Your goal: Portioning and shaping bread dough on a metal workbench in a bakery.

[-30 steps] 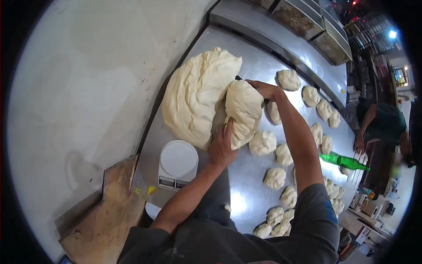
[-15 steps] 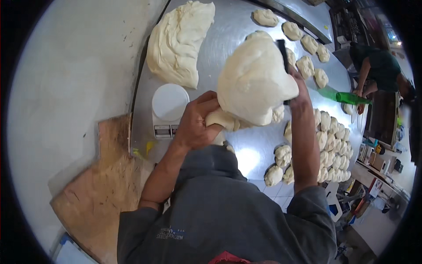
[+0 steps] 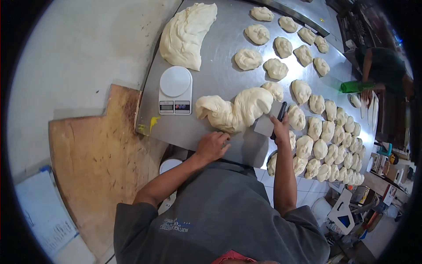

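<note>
A thick, twisted lump of dough lies on the steel table in front of me. In my right hand is a dough scraper, gripped by its black handle; its flat metal blade sits beside the lump's right end. My left hand is by the table's near edge, just below the dough and apart from it. Its fingers are loosely bent and hold nothing. Left of the lump stands a white kitchen scale with a bare round plate.
A large slab of dough lies at the table's far left. Many portioned dough pieces cover the right side, with others farther back. At the far right, another person has a hand near a green bottle.
The big dough lump, held up in front of me before, now lies on the table. My left hand has let go and drawn back; my right hand has lowered with the scraper.
</note>
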